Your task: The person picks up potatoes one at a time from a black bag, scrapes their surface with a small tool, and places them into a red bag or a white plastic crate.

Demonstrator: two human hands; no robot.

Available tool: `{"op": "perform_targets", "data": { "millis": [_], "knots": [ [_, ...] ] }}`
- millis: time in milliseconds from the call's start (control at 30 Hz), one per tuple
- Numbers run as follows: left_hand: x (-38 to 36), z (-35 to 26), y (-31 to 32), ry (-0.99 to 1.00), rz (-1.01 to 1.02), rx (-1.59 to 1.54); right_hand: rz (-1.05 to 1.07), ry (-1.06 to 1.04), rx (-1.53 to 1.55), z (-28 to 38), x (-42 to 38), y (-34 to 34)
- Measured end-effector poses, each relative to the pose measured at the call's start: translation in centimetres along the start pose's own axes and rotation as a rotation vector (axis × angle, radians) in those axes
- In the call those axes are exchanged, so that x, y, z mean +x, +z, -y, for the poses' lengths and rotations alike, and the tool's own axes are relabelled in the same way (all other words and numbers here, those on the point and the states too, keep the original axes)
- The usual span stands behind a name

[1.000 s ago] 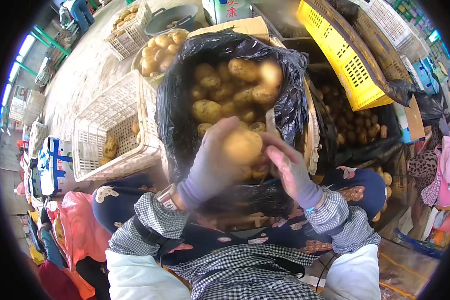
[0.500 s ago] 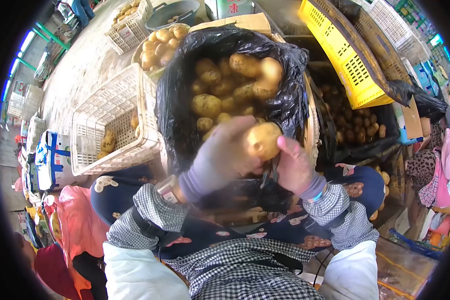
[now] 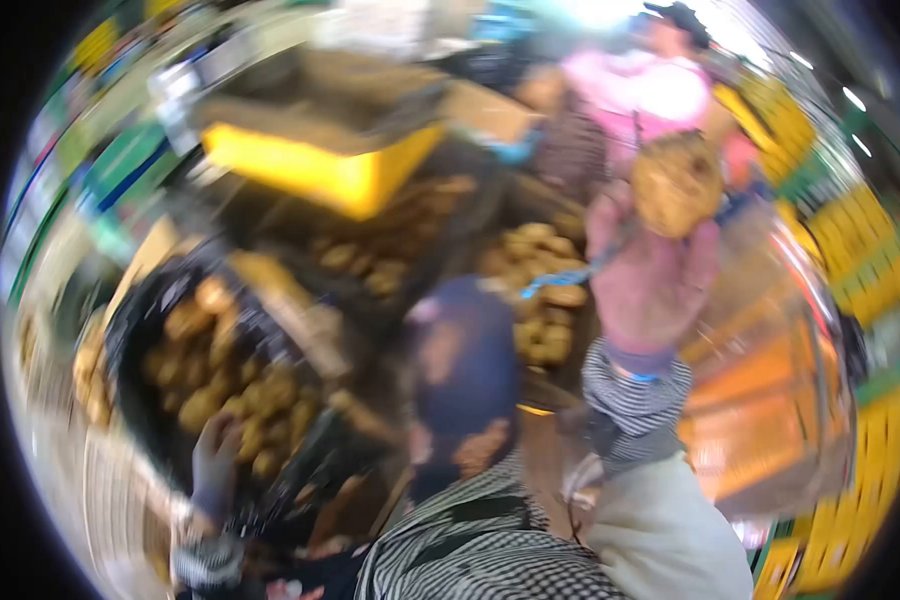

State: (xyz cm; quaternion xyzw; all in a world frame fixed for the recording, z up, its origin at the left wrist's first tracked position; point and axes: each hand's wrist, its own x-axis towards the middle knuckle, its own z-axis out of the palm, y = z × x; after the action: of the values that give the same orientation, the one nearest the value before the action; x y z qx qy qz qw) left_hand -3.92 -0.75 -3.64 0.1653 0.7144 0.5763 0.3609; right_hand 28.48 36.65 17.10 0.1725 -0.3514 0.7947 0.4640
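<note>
My right hand (image 3: 650, 270) is raised at the right of the view, its fingers round a large brown potato (image 3: 676, 184); a blue strip hangs by the wrist. Low at the left, my left hand (image 3: 216, 452) is over the potatoes (image 3: 255, 400) in a crate lined with a black plastic bag (image 3: 135, 405). Motion blurs its fingers, and whether they touch a potato cannot be made out.
A yellow crate (image 3: 300, 165) sits beyond a dark crate of small potatoes (image 3: 370, 265). More potatoes (image 3: 545, 335) lie left of my right wrist. A person in pink (image 3: 620, 85) is at the top right. Yellow crates (image 3: 870, 480) stand far right.
The view has swung to the right. My right hand has risen away from the lined crate with a potato in it; my left hand has come apart from it and stays low over the crate.
</note>
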Motion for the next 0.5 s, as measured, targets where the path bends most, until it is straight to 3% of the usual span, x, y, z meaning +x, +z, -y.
{"op": "perform_targets", "data": {
  "millis": [67, 100, 133, 200, 267, 333, 400, 500],
  "knots": [
    [0.4, -0.1, -0.2, 0.037, 0.113, -0.042, 0.045, -0.240, -0.141, 4.1, -0.8, 2.6],
    [0.6, 0.2, -0.5, 0.043, 0.118, -0.018, -0.046, -0.394, -0.270, 6.8, -1.4, 3.3],
    [0.6, 0.4, -0.7, 0.049, 0.123, 0.006, 0.073, -0.350, -0.026, 9.5, -2.0, 3.5],
    [0.6, 0.9, -1.5, 0.055, 0.116, 0.087, -0.011, -0.491, -0.131, 14.3, -4.4, 3.4],
    [0.0, 0.5, -1.3, 0.057, 0.123, 0.160, 0.042, -0.479, -0.365, 20.6, -7.0, 4.0],
    [-1.5, -1.0, -0.7, 0.000, 0.101, 0.237, 0.094, -0.383, -0.377, 25.5, -8.5, 3.8],
    [-2.5, -2.5, -0.1, 0.070, 0.119, 0.393, 0.142, -0.216, -0.118, 26.8, -8.1, 1.6],
    [-3.4, -4.2, 0.2, -0.043, 0.149, 0.331, -0.084, -0.292, -0.269, 24.6, -2.2, -5.9]
  ]
}}
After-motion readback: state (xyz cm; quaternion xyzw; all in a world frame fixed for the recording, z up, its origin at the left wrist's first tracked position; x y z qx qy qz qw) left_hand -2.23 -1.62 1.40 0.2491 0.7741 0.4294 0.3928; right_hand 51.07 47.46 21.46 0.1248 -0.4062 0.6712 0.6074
